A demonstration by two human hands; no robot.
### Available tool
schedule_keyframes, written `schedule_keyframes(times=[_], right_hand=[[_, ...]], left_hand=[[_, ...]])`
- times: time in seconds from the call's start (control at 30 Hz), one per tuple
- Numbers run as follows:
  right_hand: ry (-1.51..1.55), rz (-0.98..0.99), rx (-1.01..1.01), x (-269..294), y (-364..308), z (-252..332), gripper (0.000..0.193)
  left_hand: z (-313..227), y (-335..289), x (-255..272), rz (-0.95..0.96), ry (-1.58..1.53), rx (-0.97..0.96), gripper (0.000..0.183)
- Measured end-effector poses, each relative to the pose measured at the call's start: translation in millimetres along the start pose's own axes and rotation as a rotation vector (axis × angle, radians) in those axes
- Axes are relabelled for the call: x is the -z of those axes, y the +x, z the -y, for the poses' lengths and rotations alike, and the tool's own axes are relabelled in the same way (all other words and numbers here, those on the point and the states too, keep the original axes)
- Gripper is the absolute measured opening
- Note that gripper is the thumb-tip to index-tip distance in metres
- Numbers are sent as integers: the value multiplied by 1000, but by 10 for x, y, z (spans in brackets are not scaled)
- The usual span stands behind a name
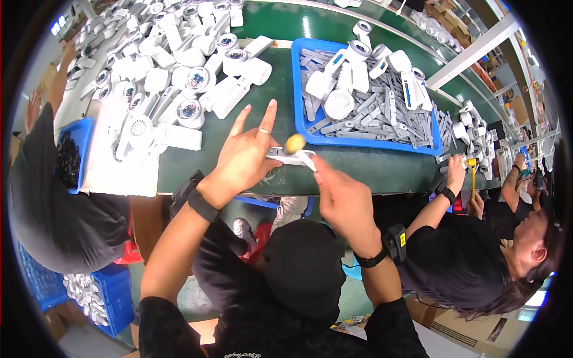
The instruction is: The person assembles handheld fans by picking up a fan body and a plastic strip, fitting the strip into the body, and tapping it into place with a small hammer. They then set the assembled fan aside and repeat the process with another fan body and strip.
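The right hand's grip [346, 200] is closed around the white handle of a small mallet with a rounded yellow head [295, 143]. The left hand's grip [242, 158] pinches the left end of a long white-and-grey plastic part [287, 157] near the front edge of the green worktop [218, 173]; two fingers rise apart. Whether head and part touch, I cannot tell. Beyond, toward the worktop's back edge, stands a rectangular blue plastic tray [376, 144] of slim grey plastic strips [370, 116].
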State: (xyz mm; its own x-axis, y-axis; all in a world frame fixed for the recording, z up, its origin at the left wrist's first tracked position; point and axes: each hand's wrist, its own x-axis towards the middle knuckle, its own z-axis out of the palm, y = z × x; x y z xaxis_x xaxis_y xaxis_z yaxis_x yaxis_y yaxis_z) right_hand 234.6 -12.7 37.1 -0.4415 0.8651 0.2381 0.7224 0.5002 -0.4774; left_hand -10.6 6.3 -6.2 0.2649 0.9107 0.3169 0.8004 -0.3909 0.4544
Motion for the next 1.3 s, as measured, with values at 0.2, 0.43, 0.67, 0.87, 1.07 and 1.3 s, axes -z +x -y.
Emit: schedule_keyframes(times=[0.2, 0.43, 0.67, 0.87, 1.07, 1.3], right_hand=[[223, -53, -111, -40, -93, -245, 26], [528, -92, -178, -312, 51, -263, 37], [574, -226, -86, -516, 75, -319, 30], [855, -163, -439, -149, -67, -460, 25], [1019, -381, -514, 73, -23, -916, 27], [1191, -531, -465, 85, 36, -1466, 24]], left_hand=[[-86, -103, 226, 28, 68, 14, 123], [224, -444, 278, -53, -259, 112, 96], [-40, -436, 261, -167, -425, 635, 39], [257, -134, 382, 193, 335, 153, 38], [158, 90, 268, 113, 430, 590, 58], [-471, 680, 228, -220, 3, 39, 16]])
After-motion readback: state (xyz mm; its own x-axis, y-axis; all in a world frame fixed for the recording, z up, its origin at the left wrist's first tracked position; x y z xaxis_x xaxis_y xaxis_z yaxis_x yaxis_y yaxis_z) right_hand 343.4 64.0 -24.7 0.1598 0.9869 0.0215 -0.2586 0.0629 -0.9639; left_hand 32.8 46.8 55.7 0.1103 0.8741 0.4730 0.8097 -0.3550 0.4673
